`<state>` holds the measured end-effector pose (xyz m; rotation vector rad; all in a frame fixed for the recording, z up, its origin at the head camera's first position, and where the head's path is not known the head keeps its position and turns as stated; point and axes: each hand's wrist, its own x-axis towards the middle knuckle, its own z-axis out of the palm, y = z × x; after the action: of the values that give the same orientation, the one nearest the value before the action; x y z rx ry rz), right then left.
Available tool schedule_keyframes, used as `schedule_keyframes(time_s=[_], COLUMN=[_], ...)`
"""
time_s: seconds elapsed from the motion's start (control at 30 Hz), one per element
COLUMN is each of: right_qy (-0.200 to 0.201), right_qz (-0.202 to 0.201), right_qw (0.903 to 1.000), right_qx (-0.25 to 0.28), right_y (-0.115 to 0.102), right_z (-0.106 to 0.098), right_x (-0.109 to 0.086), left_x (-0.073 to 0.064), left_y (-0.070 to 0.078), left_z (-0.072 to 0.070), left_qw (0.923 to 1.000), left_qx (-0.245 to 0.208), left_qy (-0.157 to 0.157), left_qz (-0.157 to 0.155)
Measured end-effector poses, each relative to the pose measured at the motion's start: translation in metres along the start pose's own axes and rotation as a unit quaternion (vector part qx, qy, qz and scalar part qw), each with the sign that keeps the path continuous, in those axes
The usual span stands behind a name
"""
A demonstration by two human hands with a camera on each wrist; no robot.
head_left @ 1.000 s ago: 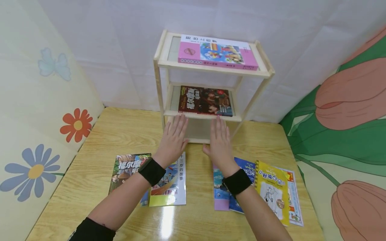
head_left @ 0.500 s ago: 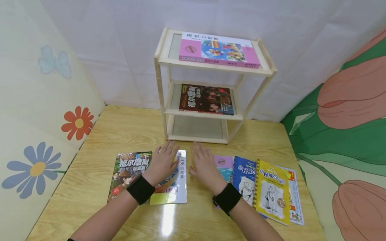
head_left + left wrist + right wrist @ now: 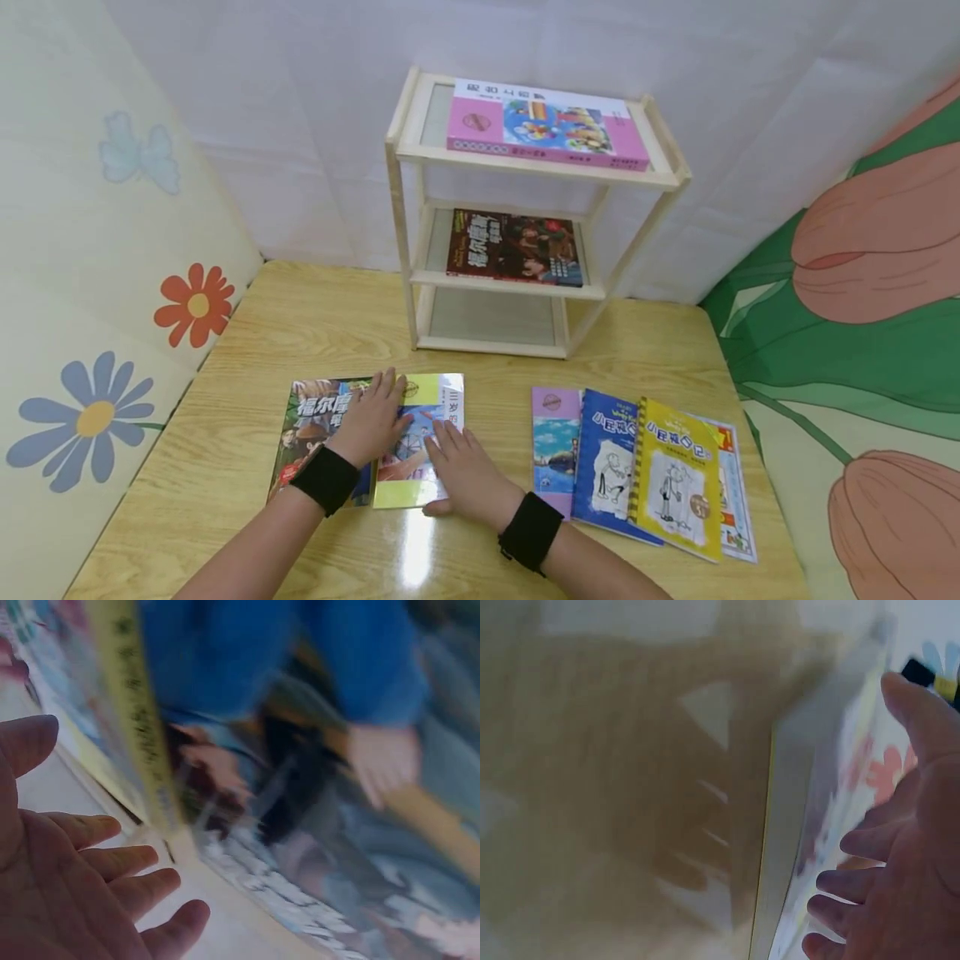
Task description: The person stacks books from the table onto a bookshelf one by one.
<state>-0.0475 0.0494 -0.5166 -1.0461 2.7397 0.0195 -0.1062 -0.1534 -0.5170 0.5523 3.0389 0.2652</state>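
My left hand (image 3: 367,421) hovers over or rests on two overlapping books, fingers extended; contact cannot be told. Beneath it lie a dark comic-style book (image 3: 303,442) and a yellow-and-white book (image 3: 408,492). At the right edge of the yellow-and-white book is my right hand (image 3: 472,475), fingers spread, covering part of its cover. In the left wrist view, the left hand (image 3: 82,877) has loose fingers beside a blurred cover with a yellow spine (image 3: 135,705). The right wrist view has the right hand (image 3: 900,847) with nothing gripped, near the book's pale side (image 3: 786,802).
A wooden three-tier shelf (image 3: 495,287) stands at the back. A pink book (image 3: 468,125) lies on its top, a dark red book (image 3: 480,250) on its middle tier. Right on the table (image 3: 330,317) overlap a purple book (image 3: 551,402), a blue book (image 3: 600,446) and a yellow notebook (image 3: 675,483).
Both hands have drawn back from the shelf toward the near table. The left has come over the two left books; the right has swung left to the yellow-and-white book. The books look unmoved.
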Motion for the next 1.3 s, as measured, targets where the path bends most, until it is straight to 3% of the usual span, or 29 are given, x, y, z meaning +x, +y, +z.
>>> schedule_keyframes(time_s=[0.13, 0.43, 0.77, 0.97, 1.03, 1.13, 1.3], right_qy=[-0.004, 0.036, 0.039, 0.019, 0.018, 0.016, 0.043], right_qz=[-0.014, -0.008, -0.002, -0.02, -0.024, -0.038, -0.1], right_qw=[0.9996, 0.9975, 0.994, 0.9924, 0.9943, 0.9987, 0.9928], right_qx=[-0.025, -0.061, -0.102, -0.12, -0.102, -0.03, 0.05], right_y=[-0.015, -0.033, -0.036, -0.035, -0.033, -0.025, -0.001], right_z=[0.007, 0.014, 0.015, 0.01, 0.01, 0.007, -0.003], right_x=[0.004, 0.013, 0.017, 0.018, 0.016, 0.009, -0.005], left_x=[0.005, 0.01, 0.009, 0.006, 0.005, 0.004, -0.001], left_y=[-0.008, -0.012, -0.007, -0.002, -0.002, -0.001, -0.005], left_z=[0.007, 0.011, 0.012, 0.007, 0.006, 0.001, -0.008], left_qw=[1.0, 1.0, 0.9976, 0.9974, 0.9978, 0.9984, 0.9985], left_qx=[-0.001, 0.002, 0.054, 0.056, 0.055, 0.052, 0.037], left_qy=[-0.001, -0.002, 0.042, 0.044, 0.034, 0.02, 0.03], left_qz=[-0.004, 0.002, 0.003, -0.012, -0.015, -0.01, 0.025])
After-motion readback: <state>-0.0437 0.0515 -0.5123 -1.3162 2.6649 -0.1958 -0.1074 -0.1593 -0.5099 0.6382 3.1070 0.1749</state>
